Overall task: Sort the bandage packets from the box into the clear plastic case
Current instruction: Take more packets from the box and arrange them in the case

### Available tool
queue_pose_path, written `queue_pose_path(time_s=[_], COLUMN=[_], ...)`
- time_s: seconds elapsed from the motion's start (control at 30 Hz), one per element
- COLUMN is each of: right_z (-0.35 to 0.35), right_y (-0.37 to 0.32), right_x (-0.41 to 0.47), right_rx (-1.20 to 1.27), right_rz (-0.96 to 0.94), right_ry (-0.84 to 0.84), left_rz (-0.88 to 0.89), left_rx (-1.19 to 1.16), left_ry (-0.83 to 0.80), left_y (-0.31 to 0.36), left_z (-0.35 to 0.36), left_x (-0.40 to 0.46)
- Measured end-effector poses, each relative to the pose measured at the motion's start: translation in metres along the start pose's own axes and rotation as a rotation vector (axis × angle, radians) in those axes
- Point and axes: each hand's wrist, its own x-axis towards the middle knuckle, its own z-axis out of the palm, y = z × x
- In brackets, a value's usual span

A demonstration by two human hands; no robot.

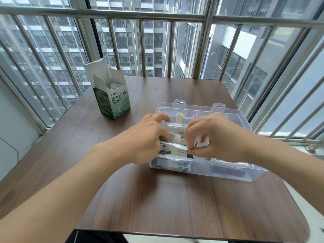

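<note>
Both hands reach into the clear case [228, 172] on the brown surface [175, 207]. The left hand [149, 137] and right hand [215, 137], fingers curled, each grip the bandage packets [175, 150] inside its left part. The open green box [114, 100] stands far left.

We're high up in a flat, on what looks like an enclosed balcony: a small dark wood-grain bench [175, 199] sits tight against tall windows [152, 50] fitted with steel safety bars [108, 14], and apartment towers [133, 55] fill the whole view outside.
</note>
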Motion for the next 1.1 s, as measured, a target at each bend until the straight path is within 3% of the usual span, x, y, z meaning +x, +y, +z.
queue_pose_path(time_s=[0.17, 0.4, 0.83, 1.1], right_z=[0.0, 0.005, 0.012, 0.016], right_y=[-0.005, -0.031, -0.033, -0.035], right_x=[0.015, 0.036, 0.042, 0.041], right_rx=[-0.063, -0.152, -0.158, -0.121], right_rz=[0.081, 0.133, 0.121, 0.139], right_ry=[-0.165, -0.249, -0.216, -0.189], left_rz=[-0.007, 0.01, 0.052, 0.03], left_rx=[-0.033, -0.058, -0.074, 0.011], left_ry=[0.018, 0.031, 0.189, 0.17], left_y=[0.001, 0.001, 0.002, -0.001], left_z=[-0.002, 0.002, 0.005, 0.006], left_x=[0.001, -0.002, -0.009, -0.01])
